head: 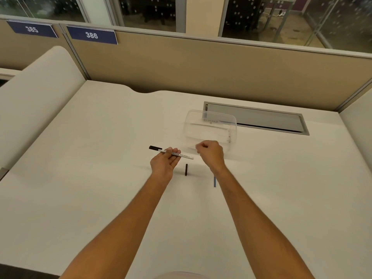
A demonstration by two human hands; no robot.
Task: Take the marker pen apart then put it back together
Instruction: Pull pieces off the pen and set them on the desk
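My left hand (164, 163) holds the white marker barrel (182, 155) across its fingers, palm up, with the black cap end (155, 148) pointing left. The barrel's right end is open and points toward my right hand (211, 153), which is curled into a loose fist just right of it; whether it holds a small part I cannot tell. A short black piece (186, 169) lies on the desk between my wrists. A thin bluish rod (214, 181) lies on the desk, partly hidden by my right forearm.
A clear plastic container (210, 127) stands on the white desk (100, 178) just beyond my right hand. Behind it is a grey cable hatch (261, 119). Tan partition walls close off the back and sides.
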